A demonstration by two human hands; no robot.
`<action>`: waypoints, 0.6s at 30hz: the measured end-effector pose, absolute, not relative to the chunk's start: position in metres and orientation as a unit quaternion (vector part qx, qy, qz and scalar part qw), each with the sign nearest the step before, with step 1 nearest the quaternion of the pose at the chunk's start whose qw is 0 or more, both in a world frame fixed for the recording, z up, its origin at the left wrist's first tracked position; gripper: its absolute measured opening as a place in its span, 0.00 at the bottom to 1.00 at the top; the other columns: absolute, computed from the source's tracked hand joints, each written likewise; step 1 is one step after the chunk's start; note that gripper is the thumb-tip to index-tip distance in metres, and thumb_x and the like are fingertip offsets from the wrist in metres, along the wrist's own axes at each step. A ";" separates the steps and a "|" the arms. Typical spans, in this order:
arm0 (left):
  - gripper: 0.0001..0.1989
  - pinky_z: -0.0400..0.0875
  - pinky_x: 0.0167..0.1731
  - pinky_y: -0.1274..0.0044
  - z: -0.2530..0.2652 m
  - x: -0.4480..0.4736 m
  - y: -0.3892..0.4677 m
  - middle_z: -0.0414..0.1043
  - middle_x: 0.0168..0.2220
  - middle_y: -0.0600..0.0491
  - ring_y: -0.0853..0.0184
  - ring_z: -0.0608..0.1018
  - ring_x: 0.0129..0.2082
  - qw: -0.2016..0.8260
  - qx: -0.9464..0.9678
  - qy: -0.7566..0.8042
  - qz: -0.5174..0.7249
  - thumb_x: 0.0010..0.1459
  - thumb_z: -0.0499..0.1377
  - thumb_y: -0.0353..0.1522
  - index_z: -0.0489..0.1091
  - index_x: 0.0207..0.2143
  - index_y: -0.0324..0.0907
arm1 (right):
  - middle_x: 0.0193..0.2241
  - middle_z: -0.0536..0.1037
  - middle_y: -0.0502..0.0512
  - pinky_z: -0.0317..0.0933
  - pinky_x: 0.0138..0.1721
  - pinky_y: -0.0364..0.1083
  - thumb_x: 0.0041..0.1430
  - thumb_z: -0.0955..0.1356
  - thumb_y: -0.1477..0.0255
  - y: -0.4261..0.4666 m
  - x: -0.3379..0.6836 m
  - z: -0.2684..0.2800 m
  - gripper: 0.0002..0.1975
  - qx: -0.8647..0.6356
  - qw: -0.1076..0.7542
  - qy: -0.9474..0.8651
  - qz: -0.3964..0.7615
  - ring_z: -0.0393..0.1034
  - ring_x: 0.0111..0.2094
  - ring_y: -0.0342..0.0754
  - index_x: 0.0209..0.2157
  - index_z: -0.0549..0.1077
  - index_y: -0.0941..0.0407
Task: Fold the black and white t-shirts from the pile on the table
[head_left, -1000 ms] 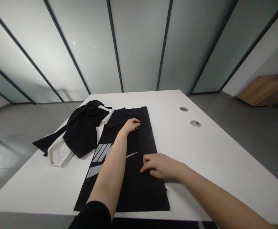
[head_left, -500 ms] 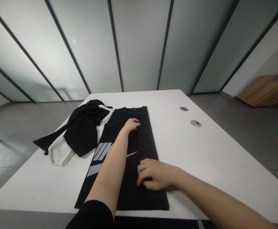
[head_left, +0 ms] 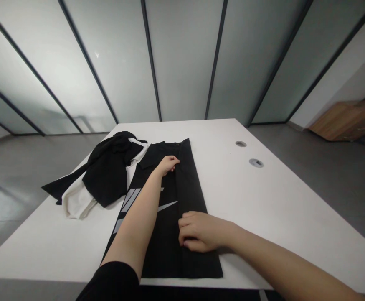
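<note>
Your left hand (head_left: 168, 164) pinches folded edge (head_left: 178, 188) of black shirt (head_left: 163, 238) near collar (head_left: 171, 144), fingertips together. Your right hand (head_left: 198, 232), fingers curled in, pinches same edge nearer hem (head_left: 163, 274). Shirt lies on white table (head_left: 264, 217), beside heaped clothes (head_left: 109, 179).

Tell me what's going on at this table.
A person's bare left hand pinches the edge of a long folded strip of a black fabric T-shirt with grey print, toward the far end. The bare right hand rests on the strip nearer the person; whether it grips is unclear. The shirt lies on a white table beside a rumpled heap of black and white clothing.
</note>
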State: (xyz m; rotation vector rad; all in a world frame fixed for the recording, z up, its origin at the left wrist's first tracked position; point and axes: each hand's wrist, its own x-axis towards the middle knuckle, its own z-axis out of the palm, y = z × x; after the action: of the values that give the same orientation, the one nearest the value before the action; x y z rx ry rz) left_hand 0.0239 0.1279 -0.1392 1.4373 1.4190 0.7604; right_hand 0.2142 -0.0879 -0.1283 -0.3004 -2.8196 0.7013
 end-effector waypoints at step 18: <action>0.14 0.70 0.58 0.66 -0.133 0.026 0.123 0.77 0.52 0.43 0.56 0.78 0.52 0.109 0.788 0.566 0.216 0.65 0.63 0.31 0.75 0.53 0.43 | 0.42 0.82 0.56 0.67 0.49 0.49 0.72 0.68 0.72 -0.090 0.214 -0.132 0.10 -0.121 0.182 -0.921 0.322 0.75 0.44 0.51 0.51 0.79 0.54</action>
State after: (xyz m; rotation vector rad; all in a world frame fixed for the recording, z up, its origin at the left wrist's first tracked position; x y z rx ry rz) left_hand 0.0258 0.1229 -0.1327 2.3171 1.6643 0.6358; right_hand 0.2142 -0.0898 -0.1322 -0.3418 -2.6002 0.9079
